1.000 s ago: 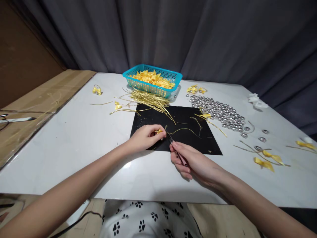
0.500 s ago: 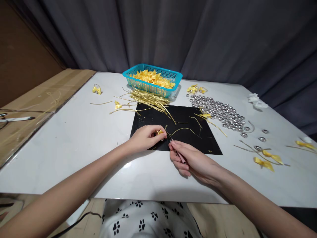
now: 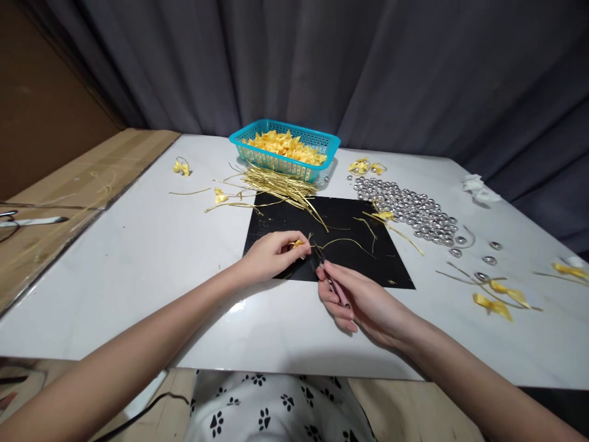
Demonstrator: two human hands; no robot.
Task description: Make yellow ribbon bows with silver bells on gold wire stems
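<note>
Facing a grey curtain (image 3: 294, 61) across the top of the frame, with a white table (image 3: 138, 258) spanning the middle. At centre, a black mat (image 3: 368, 264). At upper centre, a blue basket (image 3: 335, 142) full of yellow bows (image 3: 285, 146). Right of centre, a spread of silver beads (image 3: 414, 209). Near the basket, a bundle of gold ties (image 3: 276, 184), partly across the mat's far edge.

Low over the mat at centre, left hand (image 3: 271, 255) curled with fingertips pinched on a small yellow bow (image 3: 297, 244). Just to the right, right hand (image 3: 350, 291) closed around a pink-handled tool (image 3: 339, 291), its narrow tips pointing up-left, apparently slightly parted, close to the left fingertips. Arching right from near those tips, a loose tie (image 3: 343, 240); impossible to tell whether joined to the bow.

Possible troubles, by judgement: a nicked left finger, from tips so near bare skin; a damaged ribbon, from a slightly wrong angle with the bow mostly hidden by fingers; a dropped bow, from too light a pinch or a tug on the tie; a wrong strand caught, from loose ties lying so close together on the dark mat.
</note>
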